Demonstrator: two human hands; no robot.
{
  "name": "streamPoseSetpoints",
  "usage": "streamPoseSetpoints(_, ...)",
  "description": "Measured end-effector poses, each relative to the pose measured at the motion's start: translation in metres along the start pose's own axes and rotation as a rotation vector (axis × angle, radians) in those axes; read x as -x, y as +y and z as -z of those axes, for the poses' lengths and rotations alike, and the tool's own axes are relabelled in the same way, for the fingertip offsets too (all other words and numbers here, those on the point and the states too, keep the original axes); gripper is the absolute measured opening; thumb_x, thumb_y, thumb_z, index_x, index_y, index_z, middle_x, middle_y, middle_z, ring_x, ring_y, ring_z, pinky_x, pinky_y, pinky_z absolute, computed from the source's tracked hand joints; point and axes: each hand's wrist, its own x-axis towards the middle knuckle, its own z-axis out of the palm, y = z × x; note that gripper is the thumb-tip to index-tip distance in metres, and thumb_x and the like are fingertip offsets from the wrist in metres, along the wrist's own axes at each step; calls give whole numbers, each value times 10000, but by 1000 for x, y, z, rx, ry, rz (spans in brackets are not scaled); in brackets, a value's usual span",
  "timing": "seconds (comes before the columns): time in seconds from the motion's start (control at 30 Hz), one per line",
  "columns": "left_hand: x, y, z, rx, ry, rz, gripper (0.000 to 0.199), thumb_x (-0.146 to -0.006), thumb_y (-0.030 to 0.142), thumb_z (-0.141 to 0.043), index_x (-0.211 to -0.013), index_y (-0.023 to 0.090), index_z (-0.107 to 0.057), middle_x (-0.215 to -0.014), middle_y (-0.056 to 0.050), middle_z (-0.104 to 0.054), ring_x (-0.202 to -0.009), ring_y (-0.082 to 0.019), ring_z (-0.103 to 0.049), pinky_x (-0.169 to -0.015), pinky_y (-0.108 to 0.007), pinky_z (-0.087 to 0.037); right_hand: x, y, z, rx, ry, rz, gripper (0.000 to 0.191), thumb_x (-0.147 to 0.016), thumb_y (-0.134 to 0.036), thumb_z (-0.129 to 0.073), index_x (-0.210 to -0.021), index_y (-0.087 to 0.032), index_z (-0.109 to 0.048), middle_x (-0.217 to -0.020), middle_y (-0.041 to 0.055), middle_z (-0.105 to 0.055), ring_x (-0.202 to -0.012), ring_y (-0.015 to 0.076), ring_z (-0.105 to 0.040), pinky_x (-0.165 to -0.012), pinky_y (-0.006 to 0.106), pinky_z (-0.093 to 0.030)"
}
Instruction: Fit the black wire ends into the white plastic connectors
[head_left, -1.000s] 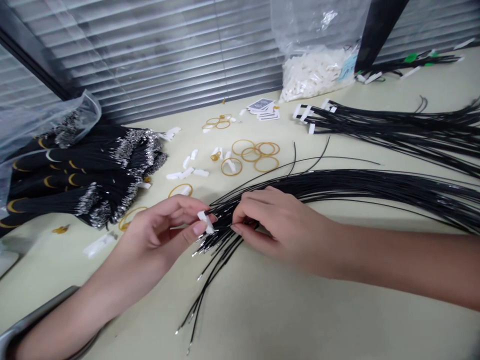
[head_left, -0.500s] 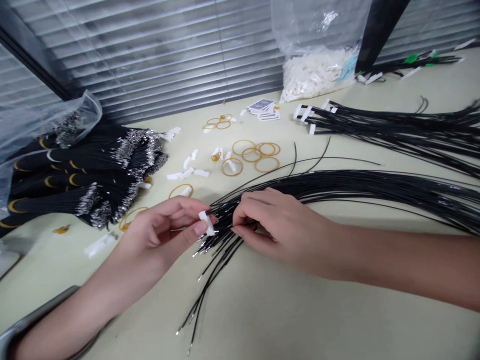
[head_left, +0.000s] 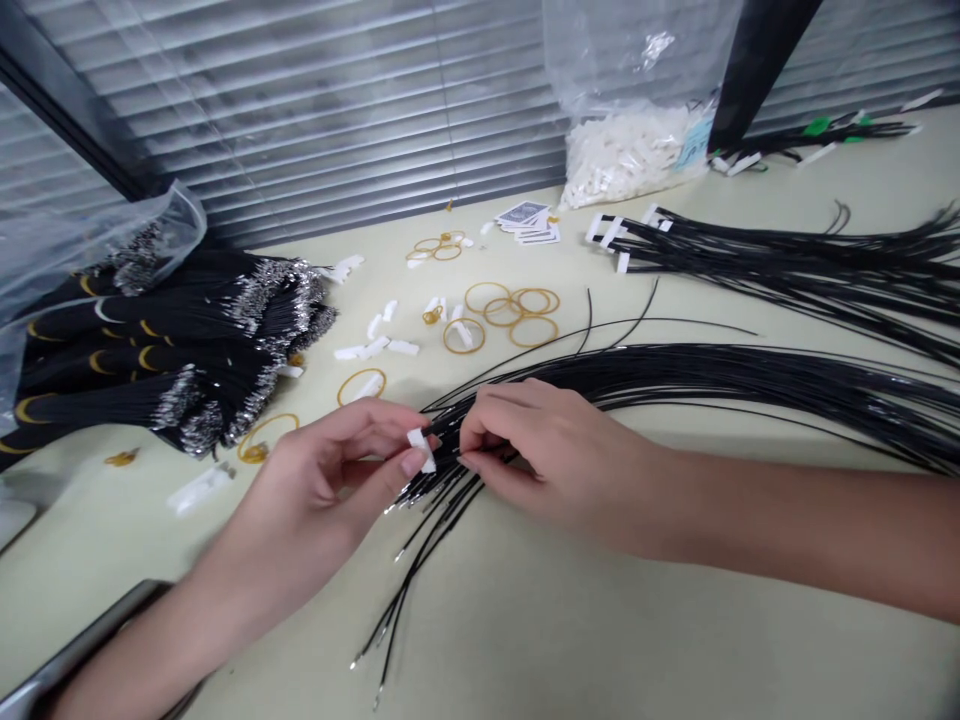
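My left hand (head_left: 345, 470) pinches a small white plastic connector housing (head_left: 422, 451) between thumb and fingers. Just to its right, my right hand (head_left: 547, 450) has thumb and forefinger pressed together on a thin black wire, whose tip is too small to make out clearly. Under both hands lies a loose bundle of black wires (head_left: 720, 375) with silver crimped terminals at their left ends. Several wires (head_left: 409, 590) splay down toward the front of the table, apart from the rest. The hands hide part of the bundle's end.
Tied black wire bundles (head_left: 150, 330) with silver ends lie at the left. Rubber bands (head_left: 536, 330) and loose white housings (head_left: 375, 347) are scattered mid-table. Behind stand a bag of white housings (head_left: 630, 150) and playing cards (head_left: 525, 215). Wires with fitted housings (head_left: 750, 250) lie at right.
My left hand has moved slightly right with the housing, and my right hand slightly left, so the two are closer together. The bundle lies nearly as before.
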Motion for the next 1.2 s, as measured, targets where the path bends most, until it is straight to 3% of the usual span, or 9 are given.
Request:
streamPoseSetpoints(0.23,2,-1,-2,76,25,-7,106,-791,250,-640,-884,201,-623,-737,11,-684,-672,-87,-621,-581,-116,-477,3,-3,-2,-4,23,30,99,-856,-126,-500,-781,-120,-564,-746,0,-571,-704,101,-479,-650,239,-341)
streamPoseSetpoints(0.43,1,1,-1,-1,50,-25,121,-790,270,-636,-888,201,-625,-723,7,-677,-655,-94,-615,-566,-134,-479,2,-1,-5,31,70,110,122,-877,-136,-488,-775,-113,-550,-737,10,-554,-693,103,-468,-649,234,-355)
streamPoseSetpoints(0.63,-1,-5,1,-17,91,-72,142,-818,273,-615,-952,226,-602,-853,0,-667,-805,-110,-620,-653,-158,-495,6,-1,0,226,223,212,169,-902,-168,-456,-876,-94,-605,-892,102,-570,-828,166,-478,-769,310,-379)
streamPoseSetpoints(0.73,-1,-6,1,-43,93,-67,132,-824,263,-604,-949,221,-605,-860,-3,-659,-817,-109,-613,-667,-158,-494,9,-2,1,208,129,305,187,-902,-209,-475,-888,-104,-630,-885,87,-572,-819,165,-479,-757,313,-371)
streamPoseSetpoints(0.87,0,-6,2,-73,94,-70,118,-826,269,-602,-934,223,-617,-864,-2,-650,-811,-116,-608,-667,-168,-492,10,-2,-2,181,-45,270,215,-922,-239,-456,-842,-118,-614,-861,69,-545,-786,153,-461,-725,295,-353)
streamPoseSetpoints(1.2,0,-3,3,-40,65,-34,167,-814,312,-613,-938,200,-597,-863,-21,-665,-802,-133,-625,-655,-181,-501,9,1,-5,184,90,130,217,-947,-174,-388,-797,-115,-533,-749,19,-540,-710,125,-457,-700,290,-312)
